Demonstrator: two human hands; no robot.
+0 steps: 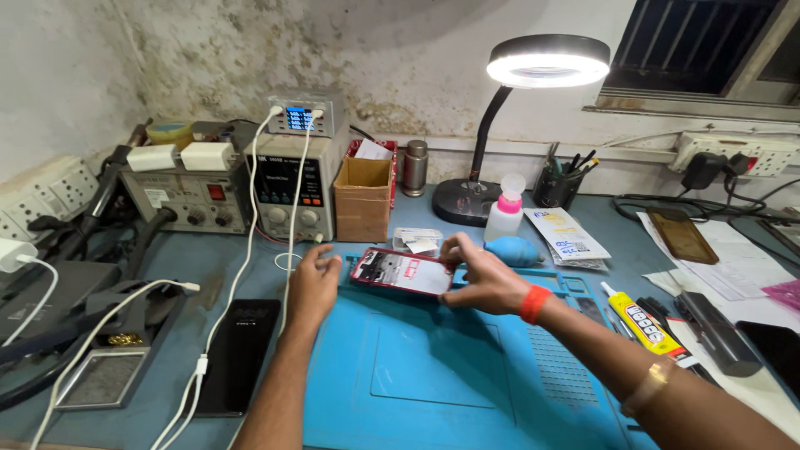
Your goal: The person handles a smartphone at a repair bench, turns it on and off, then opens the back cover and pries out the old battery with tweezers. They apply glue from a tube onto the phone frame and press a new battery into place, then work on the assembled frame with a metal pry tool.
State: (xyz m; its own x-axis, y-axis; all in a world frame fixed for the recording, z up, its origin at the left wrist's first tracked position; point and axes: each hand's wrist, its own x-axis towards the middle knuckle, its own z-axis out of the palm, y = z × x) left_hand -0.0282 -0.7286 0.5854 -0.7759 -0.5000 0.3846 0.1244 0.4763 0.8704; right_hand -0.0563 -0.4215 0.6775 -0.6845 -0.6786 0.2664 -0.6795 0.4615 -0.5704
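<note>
A phone (402, 272) in a red case, screen lit, is held level just above the far edge of a blue work mat (433, 367). My right hand (483, 279) grips its right end with fingers curled over the top edge; an orange band circles that wrist. My left hand (313, 282) sits at the phone's left end, fingertips touching or just short of the case.
A black phone (238, 354) lies left of the mat beside white cables (250, 225). Bench power supplies (292, 196), a cardboard box (363, 198), a ring lamp (546, 62), a pink-capped bottle (505, 215) stand behind. A yellow glue tube (642, 321), dark tools and papers lie right.
</note>
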